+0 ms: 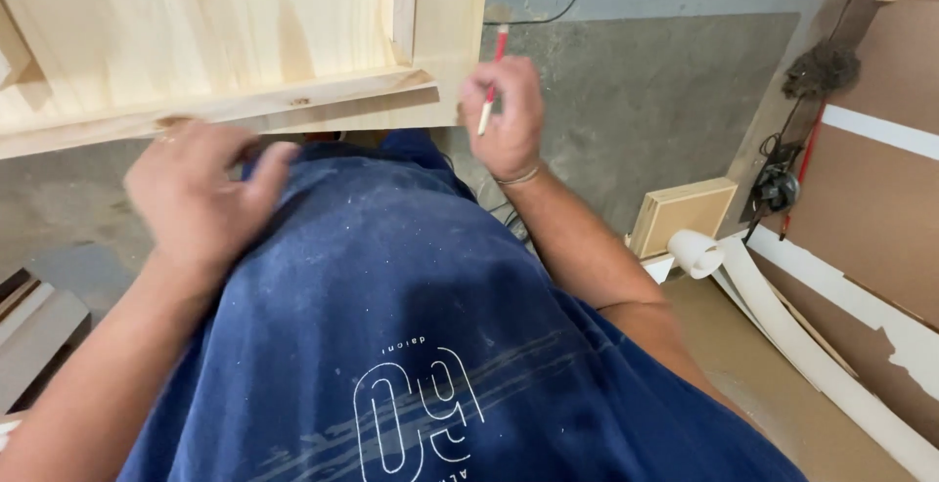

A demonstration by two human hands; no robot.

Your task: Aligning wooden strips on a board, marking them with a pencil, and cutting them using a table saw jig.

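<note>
Right hand (509,118): raised beside the lower right corner of the pine frame; fingers clamped on a pencil.
Pencil (492,73): red shaft with a pale end, held near upright, slightly tilted; its top stands just beside the frame's right edge.
Left hand (196,198): blurred, resting against the blue shirt just below the frame's bottom rail; fingers curled, thumb out to the right; whether they grip anything cannot be told.
Pine frame (225,42): pale wood panel with a raised rail along its lower edge and an upright strip near its right side; fills the upper left of the view.
Shirt (411,326): dark blue, dusty, with white outline print low on the front.
Box (682,215): small, flat, tan face with pale wood edging, standing tilted on the floor to the right of the right forearm.
Roll (696,252): white strip, coiled at its end, touching the box's lower side; the strip runs away to the lower right.
Boards (880,198): brown sheets with white edge bands, far right.
Floor (665,81): grey concrete; black cable at top.
</note>
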